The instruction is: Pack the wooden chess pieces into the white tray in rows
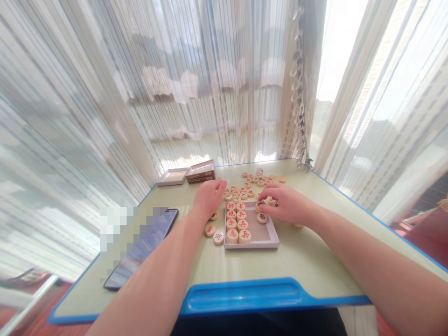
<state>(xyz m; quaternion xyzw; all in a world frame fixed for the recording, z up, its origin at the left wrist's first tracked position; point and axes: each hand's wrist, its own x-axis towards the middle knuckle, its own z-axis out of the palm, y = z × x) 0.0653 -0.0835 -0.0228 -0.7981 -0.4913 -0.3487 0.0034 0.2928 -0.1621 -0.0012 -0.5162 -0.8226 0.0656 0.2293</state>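
Note:
A shallow white-rimmed box (252, 245) holds two columns of round Chinese chess pieces with red characters (232, 236) along its left side. My right hand (285, 201) reaches over the box's right edge, its thumb and fingers closed around a black-marked piece (259, 205) in the far right corner. Just below that lies another black-marked piece (262, 218). My left hand (209, 195) is beyond the box's far left corner, its fingertips beside a red-marked piece (220, 179). Its fingers are partly hidden, so whether it grips that piece is unclear.
Many loose pieces (243, 195) spread behind the box, with a small stack (259, 171) farther back. Several more (218, 238) lie left of it. A phone (147, 247) rests at left. Brown boxes (200, 176) and an open tray (171, 177) stand at the back left of the blue-edged table (217, 268).

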